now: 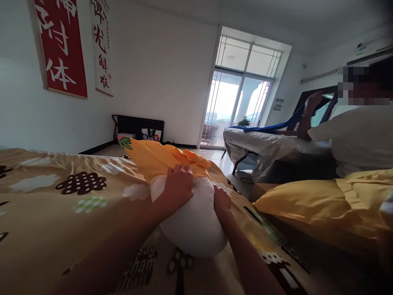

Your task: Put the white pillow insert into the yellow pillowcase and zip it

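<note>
A white pillow (pixel 193 229) lies partly inside an orange pillowcase (pixel 159 159), its near end bulging out toward me. Green leaf shapes are printed on the case's far left corner. My left hand (pixel 180 184) lies over the top of the pillow at the case's opening, fingers curled down on the orange cloth. On the right side my right hand (pixel 221 200) grips the pillow's edge close to the case's rim; some of its fingers are hidden. Both rest on a tan bedspread (pixel 116 229) printed with clouds and trees.
Yellow pillows (pixel 301 200) lie at the right. Beyond them a co-worker in a white top (pixel 362 135) handles blue cloth (pixel 276 125) by a plastic-covered table (pixel 258 141). A low black stand (pixel 139 127) is by the far wall, left of the glass door (pixel 238 102).
</note>
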Action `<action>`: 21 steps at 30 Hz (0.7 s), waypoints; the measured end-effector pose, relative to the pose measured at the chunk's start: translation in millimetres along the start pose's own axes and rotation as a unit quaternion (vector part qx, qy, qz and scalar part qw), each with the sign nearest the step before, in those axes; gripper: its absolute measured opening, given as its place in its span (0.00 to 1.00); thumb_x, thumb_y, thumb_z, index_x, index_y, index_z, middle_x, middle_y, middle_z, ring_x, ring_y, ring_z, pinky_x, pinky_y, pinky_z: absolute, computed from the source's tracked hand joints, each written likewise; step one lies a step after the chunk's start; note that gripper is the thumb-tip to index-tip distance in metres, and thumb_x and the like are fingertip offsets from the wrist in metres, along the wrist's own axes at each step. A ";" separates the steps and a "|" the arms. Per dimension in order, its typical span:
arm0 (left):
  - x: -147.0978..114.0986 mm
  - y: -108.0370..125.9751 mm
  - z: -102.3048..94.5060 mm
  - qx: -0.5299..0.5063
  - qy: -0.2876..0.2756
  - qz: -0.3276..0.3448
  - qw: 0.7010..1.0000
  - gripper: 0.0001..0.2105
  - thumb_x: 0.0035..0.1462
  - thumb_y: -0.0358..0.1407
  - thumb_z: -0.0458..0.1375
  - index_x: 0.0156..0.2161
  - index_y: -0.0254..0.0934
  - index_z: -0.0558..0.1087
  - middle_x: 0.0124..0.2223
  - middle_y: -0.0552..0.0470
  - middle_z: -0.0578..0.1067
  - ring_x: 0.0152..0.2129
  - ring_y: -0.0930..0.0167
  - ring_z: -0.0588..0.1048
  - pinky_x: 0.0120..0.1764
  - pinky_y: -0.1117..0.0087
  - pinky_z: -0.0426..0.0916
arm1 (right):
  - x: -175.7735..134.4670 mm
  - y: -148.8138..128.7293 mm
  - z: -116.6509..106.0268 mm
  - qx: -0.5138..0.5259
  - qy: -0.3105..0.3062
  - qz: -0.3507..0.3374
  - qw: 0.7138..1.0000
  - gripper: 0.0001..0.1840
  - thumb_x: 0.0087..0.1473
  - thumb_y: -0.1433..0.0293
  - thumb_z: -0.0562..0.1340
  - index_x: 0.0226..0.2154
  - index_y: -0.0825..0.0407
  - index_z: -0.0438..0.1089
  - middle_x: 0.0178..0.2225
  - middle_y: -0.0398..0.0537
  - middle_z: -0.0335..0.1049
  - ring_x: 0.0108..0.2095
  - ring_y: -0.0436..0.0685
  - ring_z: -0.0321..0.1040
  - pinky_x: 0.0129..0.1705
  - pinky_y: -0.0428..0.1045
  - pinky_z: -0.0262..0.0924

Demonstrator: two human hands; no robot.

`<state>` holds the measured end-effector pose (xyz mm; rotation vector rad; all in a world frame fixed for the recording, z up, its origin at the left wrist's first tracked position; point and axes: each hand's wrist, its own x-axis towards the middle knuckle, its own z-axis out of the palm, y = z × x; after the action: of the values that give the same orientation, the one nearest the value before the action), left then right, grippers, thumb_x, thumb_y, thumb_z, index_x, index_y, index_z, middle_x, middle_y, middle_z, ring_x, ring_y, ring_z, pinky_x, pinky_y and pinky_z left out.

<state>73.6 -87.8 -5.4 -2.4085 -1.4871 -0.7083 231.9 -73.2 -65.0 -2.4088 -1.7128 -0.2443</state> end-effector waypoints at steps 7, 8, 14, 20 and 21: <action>-11.2 -7.8 39.6 0.097 0.075 0.112 0.986 0.14 0.61 0.25 0.43 0.35 0.33 0.71 0.34 0.41 0.72 0.36 0.63 0.69 0.37 0.62 0.57 | -3.5 -14.5 -2.1 0.013 0.009 -0.015 1.000 0.18 0.64 0.75 0.45 0.47 0.57 0.67 0.42 0.62 0.73 0.44 0.61 0.73 0.39 0.50 0.65; -13.7 -12.1 45.5 0.093 0.092 0.123 0.984 0.14 0.61 0.26 0.43 0.34 0.34 0.71 0.33 0.43 0.72 0.34 0.64 0.68 0.37 0.62 0.56 | -3.3 -16.9 -0.9 0.014 0.013 -0.014 1.000 0.19 0.64 0.76 0.44 0.47 0.57 0.68 0.42 0.63 0.73 0.44 0.61 0.73 0.39 0.50 0.65; -28.3 -4.5 42.7 0.026 0.115 0.047 0.992 0.05 0.56 0.32 0.51 0.34 0.36 0.69 0.34 0.46 0.72 0.36 0.64 0.68 0.39 0.61 0.57 | -0.2 -25.6 1.4 0.030 0.031 -0.005 0.999 0.18 0.63 0.78 0.45 0.45 0.58 0.68 0.40 0.60 0.74 0.43 0.62 0.73 0.39 0.52 0.66; -27.7 19.3 23.5 0.083 0.031 0.048 0.995 0.10 0.56 0.34 0.53 0.41 0.29 0.68 0.38 0.39 0.71 0.36 0.59 0.69 0.37 0.57 0.58 | -7.4 -22.3 2.3 0.027 0.056 -0.006 0.998 0.18 0.64 0.76 0.45 0.45 0.58 0.68 0.37 0.61 0.74 0.40 0.63 0.74 0.36 0.51 0.66; -27.2 22.7 24.6 0.093 0.014 0.044 0.995 0.09 0.56 0.31 0.52 0.41 0.28 0.68 0.38 0.38 0.71 0.36 0.59 0.69 0.36 0.57 0.58 | -9.0 -21.9 2.7 0.023 0.061 -0.006 0.998 0.18 0.64 0.76 0.45 0.45 0.58 0.68 0.37 0.62 0.74 0.40 0.63 0.75 0.36 0.51 0.66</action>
<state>90.6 -108.9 -39.0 -2.2978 -1.3619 -0.5563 208.4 -73.7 -68.7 -2.3001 -1.6627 -0.3432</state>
